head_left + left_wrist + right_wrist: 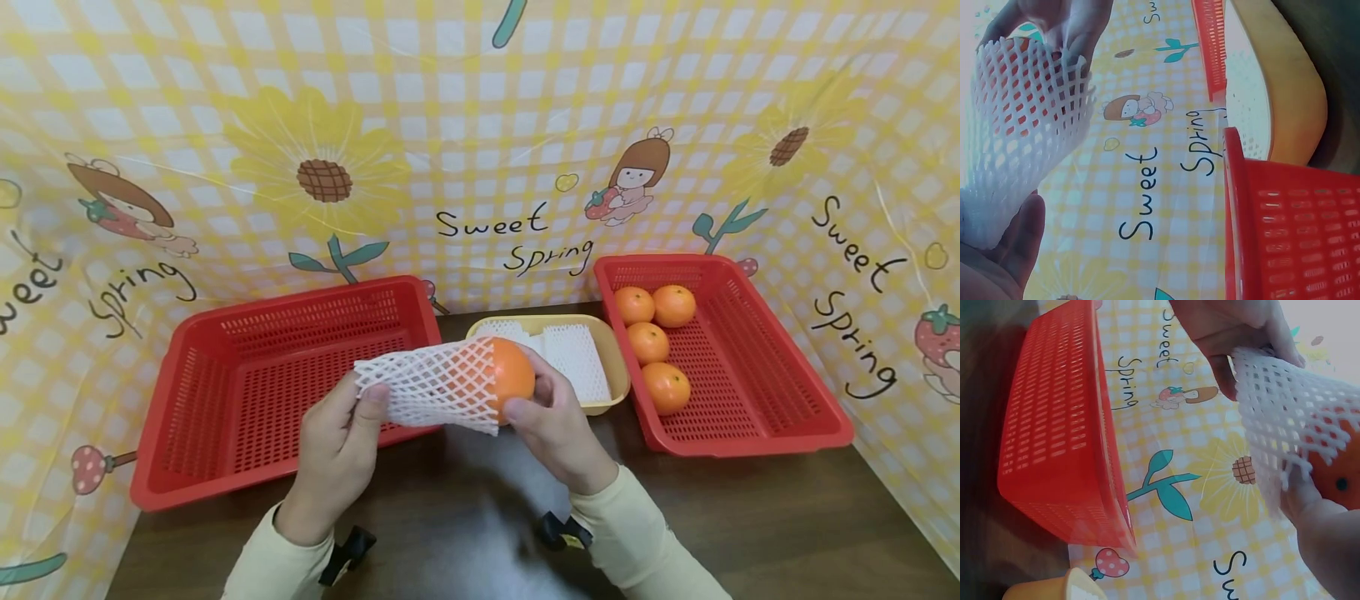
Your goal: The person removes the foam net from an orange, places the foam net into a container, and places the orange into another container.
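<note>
Between the two hands, a white foam net sleeve (427,382) is drawn over most of an orange (514,375), whose bare end pokes out on the right. My left hand (341,450) pinches the sleeve's narrower left end, thumb on top. With thumb and fingers, my right hand (558,425) grips the orange at the sleeve's open right edge. In the left wrist view, orange skin shows through the stretched mesh (1032,87). The right wrist view has the orange (1338,462) with its dark stem spot uncovered, the right thumb at the mesh edge.
A red basket (285,375) stands at the left. A yellow tub (617,367) in the middle holds flat white net sleeves (576,362). Several oranges (666,388) lie along the left side of the right red basket (757,367). A checked cloth (480,108) hangs behind the dark table (465,517).
</note>
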`<act>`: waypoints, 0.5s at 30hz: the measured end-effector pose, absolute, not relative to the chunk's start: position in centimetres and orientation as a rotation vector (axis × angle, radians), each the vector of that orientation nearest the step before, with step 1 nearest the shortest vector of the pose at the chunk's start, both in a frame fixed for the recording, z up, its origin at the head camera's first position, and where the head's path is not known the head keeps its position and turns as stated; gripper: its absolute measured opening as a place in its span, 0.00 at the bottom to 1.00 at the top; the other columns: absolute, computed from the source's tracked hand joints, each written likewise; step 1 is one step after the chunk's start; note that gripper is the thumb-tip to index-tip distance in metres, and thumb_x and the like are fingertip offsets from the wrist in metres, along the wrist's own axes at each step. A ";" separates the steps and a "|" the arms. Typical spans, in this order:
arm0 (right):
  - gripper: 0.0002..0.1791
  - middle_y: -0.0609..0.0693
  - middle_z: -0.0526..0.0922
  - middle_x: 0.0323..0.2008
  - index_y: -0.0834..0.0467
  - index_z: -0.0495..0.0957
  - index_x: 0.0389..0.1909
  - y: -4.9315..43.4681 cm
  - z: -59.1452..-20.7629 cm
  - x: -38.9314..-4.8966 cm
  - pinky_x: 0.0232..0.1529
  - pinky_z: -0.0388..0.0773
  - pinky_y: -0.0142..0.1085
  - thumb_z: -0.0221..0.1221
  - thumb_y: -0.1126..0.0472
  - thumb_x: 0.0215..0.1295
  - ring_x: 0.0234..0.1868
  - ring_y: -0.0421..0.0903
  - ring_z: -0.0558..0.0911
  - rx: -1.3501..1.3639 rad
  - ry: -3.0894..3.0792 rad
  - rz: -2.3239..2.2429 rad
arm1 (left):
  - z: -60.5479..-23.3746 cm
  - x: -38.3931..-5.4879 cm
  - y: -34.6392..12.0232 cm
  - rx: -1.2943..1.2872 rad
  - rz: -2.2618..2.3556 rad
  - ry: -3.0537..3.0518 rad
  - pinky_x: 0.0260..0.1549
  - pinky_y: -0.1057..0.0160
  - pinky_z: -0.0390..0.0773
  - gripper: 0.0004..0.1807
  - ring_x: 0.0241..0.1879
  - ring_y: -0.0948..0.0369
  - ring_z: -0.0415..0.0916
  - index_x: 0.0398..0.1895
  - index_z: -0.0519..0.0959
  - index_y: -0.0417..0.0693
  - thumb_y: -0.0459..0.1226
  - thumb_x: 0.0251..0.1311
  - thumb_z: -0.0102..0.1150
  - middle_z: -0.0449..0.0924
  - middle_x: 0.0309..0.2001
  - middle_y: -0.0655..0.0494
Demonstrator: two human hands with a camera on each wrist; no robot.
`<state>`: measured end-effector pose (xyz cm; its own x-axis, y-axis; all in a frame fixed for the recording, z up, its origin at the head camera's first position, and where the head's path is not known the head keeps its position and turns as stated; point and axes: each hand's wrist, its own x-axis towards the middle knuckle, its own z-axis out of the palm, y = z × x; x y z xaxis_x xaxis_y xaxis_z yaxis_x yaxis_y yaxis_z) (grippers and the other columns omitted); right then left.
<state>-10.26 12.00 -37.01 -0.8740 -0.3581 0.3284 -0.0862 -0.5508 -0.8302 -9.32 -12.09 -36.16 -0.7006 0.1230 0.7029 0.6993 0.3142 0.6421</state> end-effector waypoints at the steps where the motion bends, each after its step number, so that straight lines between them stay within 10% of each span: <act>1: 0.42 0.55 0.77 0.57 0.65 0.60 0.70 12.1 -37.0 -10.3 0.59 0.74 0.40 0.70 0.51 0.63 0.55 0.47 0.77 -0.714 1.380 -2.539 | -36.2 -9.3 -12.2 -0.722 -1.397 -2.040 0.35 0.72 0.78 0.09 0.35 0.63 0.78 0.50 0.79 0.31 0.25 0.71 0.52 0.84 0.41 0.45; 15: 0.29 0.50 0.77 0.56 0.47 0.64 0.68 14.3 -36.6 -10.9 0.48 0.80 0.44 0.60 0.44 0.70 0.52 0.50 0.81 -0.731 1.181 -2.607 | -36.3 -9.3 -13.5 -0.635 -1.402 -1.979 0.37 0.74 0.78 0.11 0.37 0.67 0.79 0.51 0.79 0.29 0.23 0.70 0.52 0.84 0.42 0.46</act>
